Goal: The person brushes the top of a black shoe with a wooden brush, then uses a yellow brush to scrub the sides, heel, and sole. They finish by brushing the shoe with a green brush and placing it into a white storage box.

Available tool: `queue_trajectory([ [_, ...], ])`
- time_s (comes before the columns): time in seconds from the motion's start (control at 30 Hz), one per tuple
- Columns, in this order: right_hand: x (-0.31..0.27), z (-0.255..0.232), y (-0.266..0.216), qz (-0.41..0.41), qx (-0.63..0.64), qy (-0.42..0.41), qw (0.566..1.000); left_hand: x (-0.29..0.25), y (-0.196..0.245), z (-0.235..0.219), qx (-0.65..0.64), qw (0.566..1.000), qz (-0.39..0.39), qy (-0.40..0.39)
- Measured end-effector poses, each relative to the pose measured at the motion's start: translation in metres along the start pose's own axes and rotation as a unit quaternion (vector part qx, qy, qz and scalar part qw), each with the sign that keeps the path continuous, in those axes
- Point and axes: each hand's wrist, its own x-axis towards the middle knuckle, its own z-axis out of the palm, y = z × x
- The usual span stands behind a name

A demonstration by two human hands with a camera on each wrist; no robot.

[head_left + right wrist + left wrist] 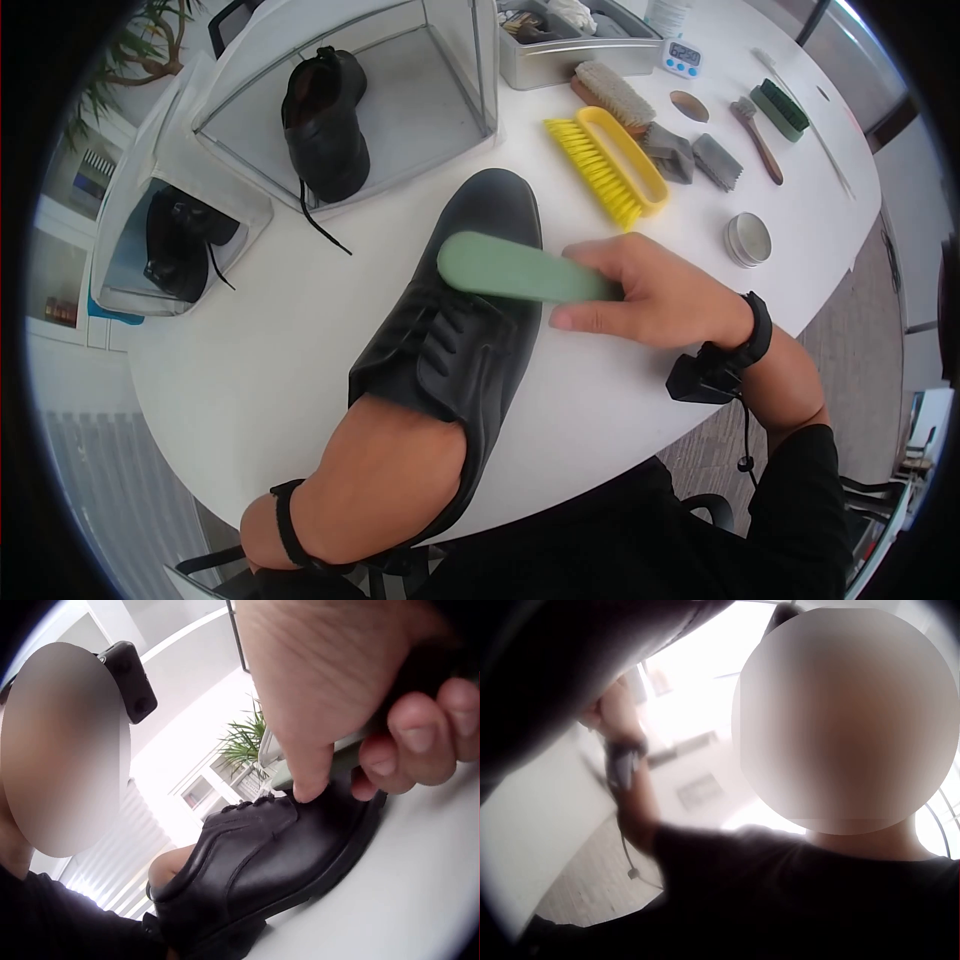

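A black leather lace-up shoe [465, 310] stands over the white table, toe pointing away from me. My left forearm [385, 470] runs into its opening, so the left hand is hidden inside the shoe. In the head view my right hand [650, 295] grips a pale green, long-handled brush [515, 268] with a rounded end. The brush lies across the shoe just ahead of the lace area, its underside hidden. From the right wrist view, the thumb stretches along the green handle [345, 760] and the fingers curl round it, close over the shoe's upper [259, 855].
A yellow brush [640, 185], a pale-bristled brush [612, 92], grey cloths [668, 152] and a small round tin [747, 240] lie to the right. Behind, a clear-sided box [430, 110] holds another black shoe [325, 130]. A metal tray [540, 65] and timer [683, 58] stand farther back.
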Motion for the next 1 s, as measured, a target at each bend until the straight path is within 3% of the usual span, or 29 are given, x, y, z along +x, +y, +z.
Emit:
queue_trajectory([
  [0.1,0.001,-0.004,-0.005,0.073,-0.019,0.054,0.996,-0.001,0.001,0.000,-0.001,1.000,-0.013,-0.012],
  [0.23,0.005,-0.009,-0.002,0.111,-0.015,0.103,0.988,-0.003,-0.002,0.004,0.006,1.000,0.008,0.012],
  [0.33,0.005,-0.001,0.003,0.063,0.016,0.095,0.993,0.000,0.000,0.000,0.010,1.000,0.017,0.018],
  [0.53,0.002,0.000,-0.007,0.069,0.006,0.032,0.997,0.003,0.002,-0.005,0.021,1.000,0.012,-0.003],
  [1.0,0.000,-0.001,-0.008,0.052,-0.015,0.031,0.998,-0.001,0.000,-0.002,0.033,0.999,0.017,-0.009],
])
